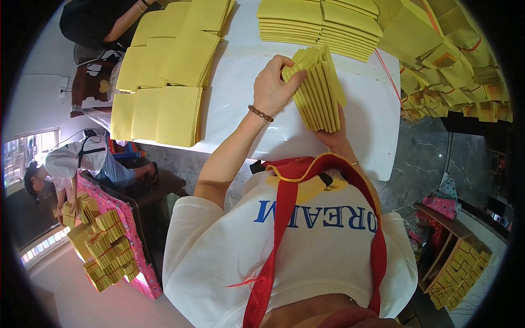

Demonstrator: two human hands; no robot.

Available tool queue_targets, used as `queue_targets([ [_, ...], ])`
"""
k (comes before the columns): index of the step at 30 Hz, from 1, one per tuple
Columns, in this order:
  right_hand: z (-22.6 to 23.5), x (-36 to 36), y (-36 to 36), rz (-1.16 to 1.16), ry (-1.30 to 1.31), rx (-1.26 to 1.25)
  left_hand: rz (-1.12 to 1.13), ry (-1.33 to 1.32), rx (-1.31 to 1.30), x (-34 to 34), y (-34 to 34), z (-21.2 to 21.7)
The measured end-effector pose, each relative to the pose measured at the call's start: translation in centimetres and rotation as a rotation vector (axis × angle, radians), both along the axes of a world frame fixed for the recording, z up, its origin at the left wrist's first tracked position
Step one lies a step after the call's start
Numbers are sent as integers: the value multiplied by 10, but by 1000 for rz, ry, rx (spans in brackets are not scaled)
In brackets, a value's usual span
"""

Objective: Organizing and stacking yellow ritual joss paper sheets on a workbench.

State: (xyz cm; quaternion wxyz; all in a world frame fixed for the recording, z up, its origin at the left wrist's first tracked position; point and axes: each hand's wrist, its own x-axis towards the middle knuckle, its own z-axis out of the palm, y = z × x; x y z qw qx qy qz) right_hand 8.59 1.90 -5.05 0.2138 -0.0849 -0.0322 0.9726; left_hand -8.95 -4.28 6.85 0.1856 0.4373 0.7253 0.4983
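Over the white table I hold a stack of folded yellow paper (317,95), tilted, with its folded edges facing me. My left hand (273,85) is closed on the stack's upper left corner, thumb in front and fingers curled at the top. From below and behind, my right hand (334,136) grips the lower right end, its fingers partly hidden by the paper. To the left, several piles of flat yellow paper (178,112) stand in overlapping rows. Beyond the held stack lie two neat piles of folded yellow paper (290,24).
The white table (246,128) ends just before my body. Tied yellow bundles (443,49) crowd the far right. At left another person (82,161) handles bundles on a pink-covered table (139,240). A dark-sleeved arm (126,22) shows at top left. A crate of bundles (462,268) stands lower right.
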Motion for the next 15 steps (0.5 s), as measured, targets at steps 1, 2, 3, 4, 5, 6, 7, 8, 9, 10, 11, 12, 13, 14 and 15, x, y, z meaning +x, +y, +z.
queue_targets([
  [1, -1, 0, 1, 1, 0, 1, 0, 13, -24, 0, 0, 0],
  [2, 1, 0, 0, -9, -14, -3, -1, 25, -48, -1, 0, 0],
  [3, 2, 0, 0, -18, -27, -6, -1, 24, -48, -1, 0, 1],
  [4, 3, 0, 0, -18, -28, -6, -1, 43, -88, -1, 1, 3],
  [5, 6, -1, -1, -33, -70, 2, -1, 61, -128, -1, 0, 5],
  [6, 7, -1, -2, -49, -113, 9, -2, 60, -129, -1, 0, 5],
  [7, 6, 0, -2, -49, -113, 10, 6, 114, -164, -1, 0, 6],
  [8, 6, 1, -2, -73, -144, 65, 15, 169, -199, -1, 1, 7],
  [9, 6, 2, -2, -96, -175, 121, 16, 169, -197, -2, 0, 6],
  [10, 6, 3, -1, -95, -175, 124, 4, 103, -207, -3, -1, 5],
  [11, 9, 5, 0, -115, -239, 149, -16, 35, -214, -4, -1, 2],
  [12, 12, 4, 2, -125, -295, 176, -9, 40, -208, -9, -2, -7],
  [13, 13, 2, 5, -120, -289, 183, -38, -47, -134, -14, -3, -22],
  [14, 15, 3, 10, -127, -354, 222, -75, -137, -58, -17, -1, -27],
  [15, 17, 3, 16, -135, -419, 262, -77, -136, -48, -21, 0, -33],
])
